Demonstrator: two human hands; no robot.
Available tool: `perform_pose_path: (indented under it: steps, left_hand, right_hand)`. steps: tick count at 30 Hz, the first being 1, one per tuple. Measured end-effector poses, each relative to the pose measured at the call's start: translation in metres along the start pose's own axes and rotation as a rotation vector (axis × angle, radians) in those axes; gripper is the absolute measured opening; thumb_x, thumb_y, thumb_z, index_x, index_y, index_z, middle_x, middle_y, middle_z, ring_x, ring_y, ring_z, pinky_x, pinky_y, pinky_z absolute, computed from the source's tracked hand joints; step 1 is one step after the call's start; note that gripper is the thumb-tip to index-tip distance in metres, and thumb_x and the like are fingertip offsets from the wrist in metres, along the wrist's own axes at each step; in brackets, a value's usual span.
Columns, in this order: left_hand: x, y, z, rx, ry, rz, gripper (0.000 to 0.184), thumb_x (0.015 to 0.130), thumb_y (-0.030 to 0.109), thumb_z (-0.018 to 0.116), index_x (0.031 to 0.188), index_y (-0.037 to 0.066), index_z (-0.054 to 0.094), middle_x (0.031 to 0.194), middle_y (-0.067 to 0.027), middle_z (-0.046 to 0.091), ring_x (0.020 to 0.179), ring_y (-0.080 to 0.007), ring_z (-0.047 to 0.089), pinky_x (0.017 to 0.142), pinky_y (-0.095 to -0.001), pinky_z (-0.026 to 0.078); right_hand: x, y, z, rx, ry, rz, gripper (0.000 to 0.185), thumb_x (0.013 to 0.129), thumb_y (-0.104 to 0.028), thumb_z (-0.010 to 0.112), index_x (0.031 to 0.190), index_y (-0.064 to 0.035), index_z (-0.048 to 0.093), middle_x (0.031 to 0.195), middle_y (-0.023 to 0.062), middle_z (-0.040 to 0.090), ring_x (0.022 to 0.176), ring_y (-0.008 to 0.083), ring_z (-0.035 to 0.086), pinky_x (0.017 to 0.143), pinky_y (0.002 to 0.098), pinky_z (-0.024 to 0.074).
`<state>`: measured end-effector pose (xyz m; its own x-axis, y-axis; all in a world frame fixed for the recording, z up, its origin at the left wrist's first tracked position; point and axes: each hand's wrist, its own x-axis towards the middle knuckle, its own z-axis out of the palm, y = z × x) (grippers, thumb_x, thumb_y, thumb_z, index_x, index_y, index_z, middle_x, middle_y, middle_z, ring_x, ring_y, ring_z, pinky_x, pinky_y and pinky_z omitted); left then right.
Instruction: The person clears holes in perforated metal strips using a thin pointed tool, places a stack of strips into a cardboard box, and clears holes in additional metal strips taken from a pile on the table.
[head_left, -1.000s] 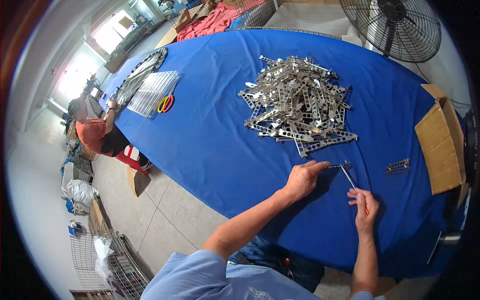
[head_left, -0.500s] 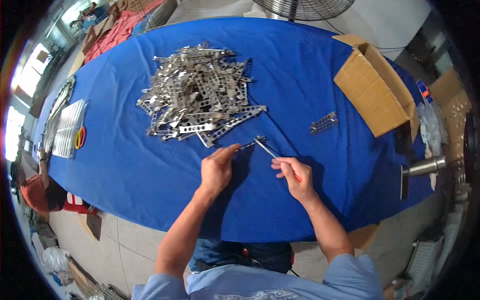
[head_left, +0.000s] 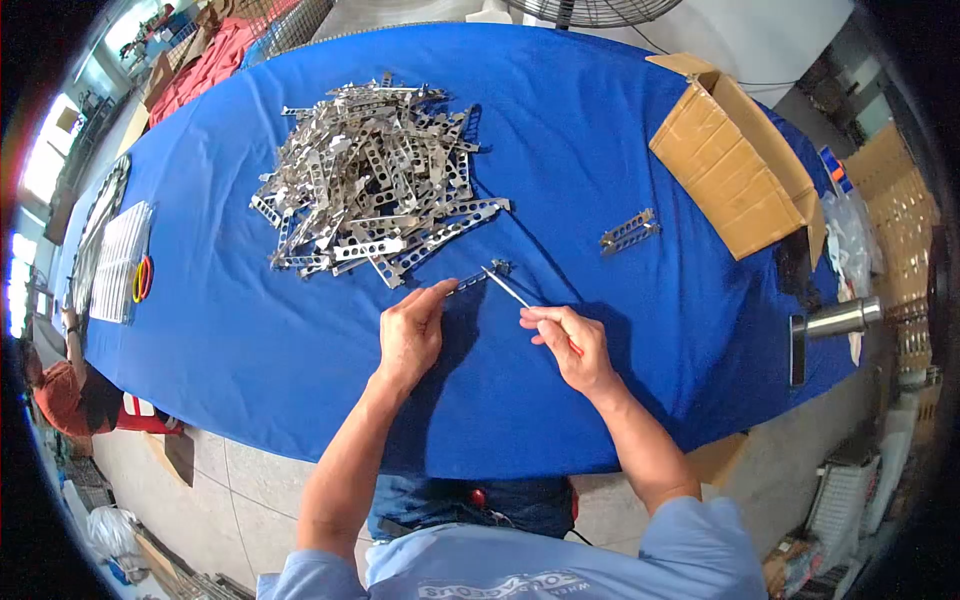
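My left hand [head_left: 410, 340] is closed, pinching the near end of a perforated metal strip [head_left: 470, 283] above the blue cloth. The strip points away to the right, and its far end has small bent tabs. A slim metal tool with a red handle [head_left: 508, 290] is gripped in my right hand [head_left: 575, 350]. Its shaft reaches up and left, with the tip at the strip near the tabbed end. I cannot tell exactly what kind of tool it is. Beyond my left hand lies a large heap of similar metal strips [head_left: 370, 180].
Two similar strips [head_left: 630, 232] lie apart on the blue tablecloth [head_left: 250, 370]. A cardboard box [head_left: 735, 165] stands at the right, near a metal cylinder [head_left: 842, 318]. At the left are wire racks [head_left: 120, 265] and a yellow-red ring [head_left: 143, 279]. Another person [head_left: 65, 395] is at the left edge.
The whole view has shifted, so everything sits slightly further left and up. Both hands keep their grips, and the tool tip sits slightly further back along the strip.
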<state>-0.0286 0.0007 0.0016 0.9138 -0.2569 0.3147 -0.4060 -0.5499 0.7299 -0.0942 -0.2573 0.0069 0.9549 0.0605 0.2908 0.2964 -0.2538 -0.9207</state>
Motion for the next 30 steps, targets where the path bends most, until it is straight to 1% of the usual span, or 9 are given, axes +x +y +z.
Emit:
perform_pose_path:
  steps: [1, 4, 7, 10, 13, 16, 19, 23, 30]
  left_hand:
    - [0.0, 0.0, 0.0, 0.007, -0.004, -0.003, 0.031, 0.097, -0.004, 0.062, 0.124, 0.007, 0.075, 0.089, -0.0173, 0.071, 0.076, -0.0321, 0.071, 0.069, -0.0388, 0.056]
    - [0.0, 0.0, 0.0, -0.006, -0.008, -0.021, 0.032, 0.097, -0.004, 0.062, 0.124, 0.007, 0.075, 0.089, -0.0171, 0.072, 0.076, -0.0319, 0.072, 0.069, -0.0388, 0.056]
    - [-0.001, -0.002, 0.001, -0.014, 0.011, -0.001, 0.031, 0.097, -0.004, 0.062, 0.124, 0.007, 0.075, 0.089, -0.017, 0.072, 0.076, -0.0316, 0.072, 0.069, -0.0388, 0.056]
    - [0.0, -0.002, 0.001, 0.018, -0.012, -0.016, 0.03, 0.097, -0.004, 0.062, 0.123, 0.006, 0.075, 0.09, -0.017, 0.072, 0.077, -0.0318, 0.072, 0.07, -0.0386, 0.056]
    - [-0.001, -0.001, 0.0, 0.005, -0.022, -0.037, 0.029, 0.097, -0.004, 0.062, 0.122, 0.006, 0.075, 0.091, -0.0173, 0.073, 0.079, -0.0319, 0.073, 0.071, -0.0382, 0.056]
    - [-0.001, 0.0, 0.0, 0.016, -0.026, -0.052, 0.029, 0.098, -0.003, 0.062, 0.122, 0.006, 0.075, 0.093, -0.0176, 0.074, 0.081, -0.0322, 0.074, 0.072, -0.0378, 0.057]
    - [-0.001, 0.0, 0.001, 0.007, -0.015, -0.05, 0.028, 0.098, -0.003, 0.063, 0.122, 0.006, 0.075, 0.092, -0.0175, 0.074, 0.081, -0.0317, 0.074, 0.071, -0.0377, 0.057]
    - [-0.001, 0.0, 0.002, 0.012, -0.014, -0.047, 0.028, 0.098, -0.003, 0.063, 0.122, 0.006, 0.075, 0.092, -0.017, 0.074, 0.08, -0.0321, 0.074, 0.071, -0.038, 0.057]
    - [0.0, 0.0, 0.001, 0.014, -0.013, -0.034, 0.029, 0.098, -0.003, 0.063, 0.122, 0.007, 0.076, 0.092, -0.0177, 0.073, 0.081, -0.0335, 0.074, 0.072, -0.0396, 0.057]
  right_hand:
    - [0.0, 0.001, -0.001, -0.009, -0.026, -0.005, 0.028, 0.112, -0.018, 0.055, 0.117, 0.0045, 0.07, 0.105, 0.0178, 0.079, 0.097, 0.0254, 0.079, 0.076, 0.0346, 0.0655]
    - [-0.003, 0.002, -0.002, 0.034, 0.019, 0.066, 0.028, 0.112, -0.019, 0.055, 0.117, 0.0045, 0.07, 0.105, 0.0177, 0.079, 0.096, 0.0251, 0.079, 0.077, 0.0352, 0.0655]
    - [0.0, -0.005, 0.003, -0.005, 0.057, 0.031, 0.029, 0.112, -0.019, 0.055, 0.116, 0.0048, 0.07, 0.105, 0.018, 0.079, 0.096, 0.0247, 0.079, 0.077, 0.0355, 0.0655]
    - [-0.001, 0.001, 0.0, 0.014, 0.034, 0.059, 0.03, 0.113, -0.02, 0.054, 0.116, 0.0049, 0.07, 0.105, 0.018, 0.079, 0.096, 0.0247, 0.079, 0.077, 0.0352, 0.0655]
    - [-0.001, 0.0, -0.001, 0.022, -0.001, 0.026, 0.03, 0.113, -0.019, 0.053, 0.115, 0.0052, 0.07, 0.105, 0.0179, 0.079, 0.096, 0.0252, 0.079, 0.077, 0.035, 0.0656]
    - [0.002, -0.007, 0.004, 0.013, 0.028, 0.022, 0.03, 0.113, -0.019, 0.053, 0.113, 0.0059, 0.07, 0.105, 0.0182, 0.079, 0.095, 0.0259, 0.079, 0.076, 0.0353, 0.0657]
    - [-0.001, 0.001, 0.001, 0.038, 0.064, 0.068, 0.03, 0.113, -0.019, 0.054, 0.115, 0.0065, 0.07, 0.106, 0.0186, 0.079, 0.096, 0.026, 0.079, 0.076, 0.0353, 0.0657]
    - [-0.001, -0.002, -0.002, 0.007, -0.023, 0.022, 0.03, 0.113, -0.019, 0.053, 0.115, 0.0057, 0.07, 0.108, 0.0187, 0.078, 0.099, 0.0258, 0.079, 0.076, 0.0354, 0.0654]
    - [-0.003, 0.003, -0.001, 0.042, 0.013, 0.09, 0.027, 0.112, -0.018, 0.055, 0.119, 0.0042, 0.069, 0.11, 0.0184, 0.078, 0.099, 0.0251, 0.078, 0.077, 0.0357, 0.0655]
